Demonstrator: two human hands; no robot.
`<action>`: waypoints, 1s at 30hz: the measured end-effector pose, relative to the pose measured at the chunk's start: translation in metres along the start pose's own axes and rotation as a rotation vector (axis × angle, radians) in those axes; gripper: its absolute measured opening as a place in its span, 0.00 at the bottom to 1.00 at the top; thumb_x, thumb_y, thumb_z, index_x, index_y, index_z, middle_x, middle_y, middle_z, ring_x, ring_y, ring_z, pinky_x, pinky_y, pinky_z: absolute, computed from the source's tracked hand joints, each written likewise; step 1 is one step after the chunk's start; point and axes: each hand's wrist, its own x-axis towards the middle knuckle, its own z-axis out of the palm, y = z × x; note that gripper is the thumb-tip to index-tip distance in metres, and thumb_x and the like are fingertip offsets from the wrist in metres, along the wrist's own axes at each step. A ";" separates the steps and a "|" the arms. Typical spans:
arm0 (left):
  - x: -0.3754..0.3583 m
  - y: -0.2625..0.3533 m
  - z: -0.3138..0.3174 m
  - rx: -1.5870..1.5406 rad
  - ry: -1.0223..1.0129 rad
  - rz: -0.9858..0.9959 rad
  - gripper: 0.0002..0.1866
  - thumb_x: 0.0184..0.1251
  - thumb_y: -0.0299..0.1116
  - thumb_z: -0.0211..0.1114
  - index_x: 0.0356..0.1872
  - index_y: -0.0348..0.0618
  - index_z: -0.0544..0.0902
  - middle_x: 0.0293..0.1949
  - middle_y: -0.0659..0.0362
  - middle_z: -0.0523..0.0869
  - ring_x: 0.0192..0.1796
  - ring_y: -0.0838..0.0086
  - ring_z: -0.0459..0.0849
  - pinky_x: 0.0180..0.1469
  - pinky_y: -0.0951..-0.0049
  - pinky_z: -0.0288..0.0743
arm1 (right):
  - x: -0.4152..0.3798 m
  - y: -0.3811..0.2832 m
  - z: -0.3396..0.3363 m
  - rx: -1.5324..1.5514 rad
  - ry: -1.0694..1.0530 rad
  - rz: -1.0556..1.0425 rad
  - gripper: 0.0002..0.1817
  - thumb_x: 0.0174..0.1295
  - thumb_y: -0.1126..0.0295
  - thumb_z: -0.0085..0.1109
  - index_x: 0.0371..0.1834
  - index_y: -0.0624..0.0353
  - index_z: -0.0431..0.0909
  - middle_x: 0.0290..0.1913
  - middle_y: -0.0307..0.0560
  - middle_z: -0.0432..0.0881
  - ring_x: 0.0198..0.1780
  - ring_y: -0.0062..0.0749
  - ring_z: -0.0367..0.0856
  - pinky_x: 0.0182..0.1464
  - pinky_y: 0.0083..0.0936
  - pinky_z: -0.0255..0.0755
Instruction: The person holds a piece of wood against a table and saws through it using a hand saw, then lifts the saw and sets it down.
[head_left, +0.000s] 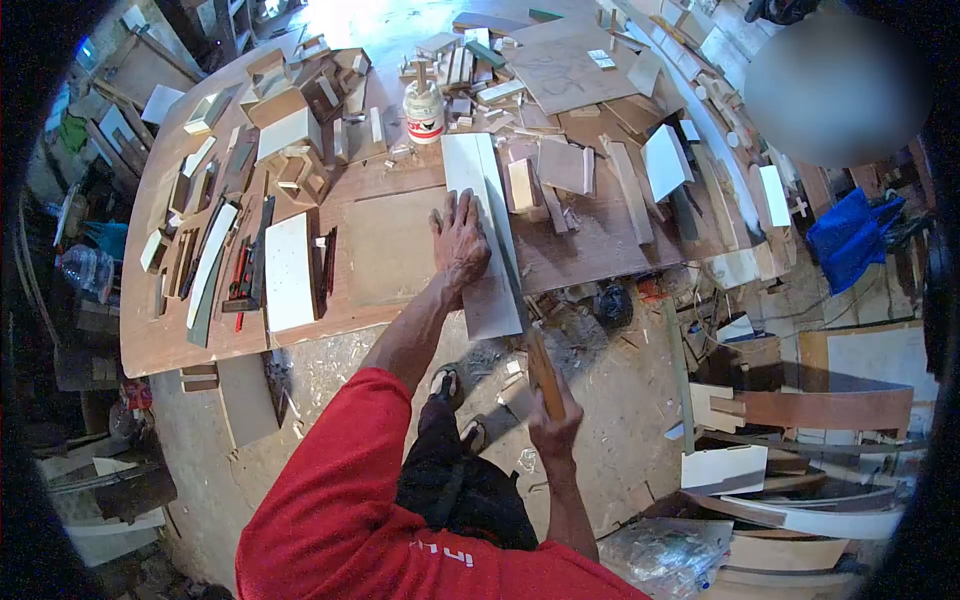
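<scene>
My left hand [461, 243] lies flat on a long white board [497, 308], fingers stretched forward and slightly apart. The board's near end juts out past the front edge of the wooden worktable [385, 312]. In my right hand [556, 425], below the table edge, is the wooden handle of a handsaw [543, 365], with my fingers wrapped round it. Its thin dark blade points away from me and runs along the board's right side. Just left of my left hand is a flat brown panel [388, 243] on the tabletop.
A white tub [424, 112] with sticks in it stands beyond the board. Wood offcuts [565, 165] crowd the right and back. At left are a white panel [290, 272], a red and black tool [242, 275] and wooden box pieces [290, 135]. Stacked boards [725, 468] fill the right floor.
</scene>
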 end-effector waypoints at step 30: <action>0.002 -0.002 0.001 -0.023 0.003 0.008 0.35 0.59 0.32 0.52 0.71 0.40 0.61 0.75 0.55 0.56 0.78 0.55 0.47 0.74 0.40 0.39 | 0.008 0.007 0.001 -0.094 -0.069 0.019 0.20 0.59 0.74 0.56 0.55 0.70 0.75 0.34 0.57 0.83 0.32 0.37 0.83 0.36 0.28 0.76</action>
